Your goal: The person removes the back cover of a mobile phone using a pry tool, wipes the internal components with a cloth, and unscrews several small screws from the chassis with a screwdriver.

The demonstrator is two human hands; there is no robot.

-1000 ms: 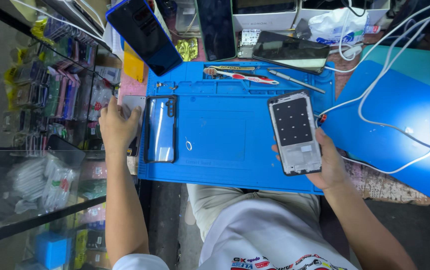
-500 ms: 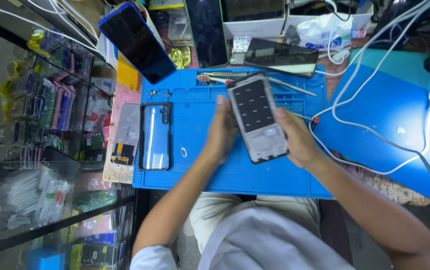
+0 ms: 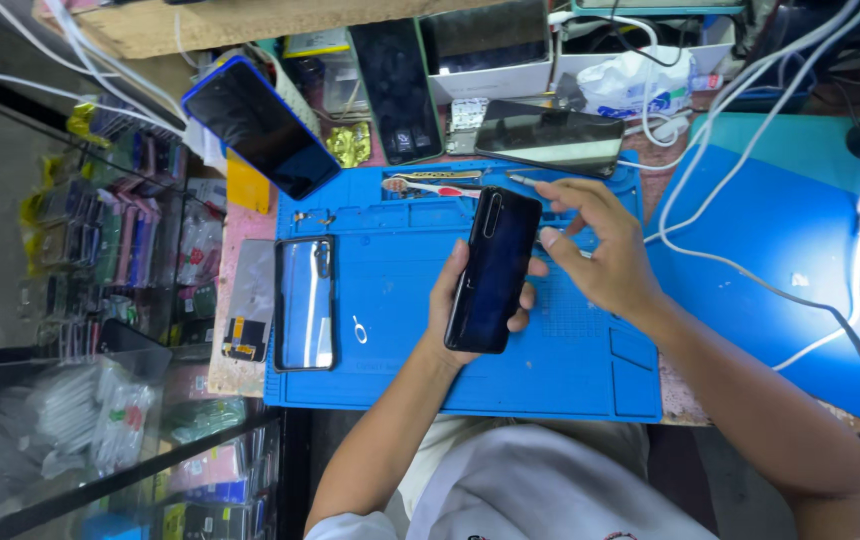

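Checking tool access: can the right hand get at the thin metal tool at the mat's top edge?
Probably yes. The right hand hovers open beside the metal tool, its fingers close to it, nothing between. The left hand holds the dark phone lower down, clear.

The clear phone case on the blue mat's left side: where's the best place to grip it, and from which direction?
Grip the clear phone case across its two long edges near the middle, coming from straight above. It lies flat and narrow on the blue mat, both long edges seemingly exposed.
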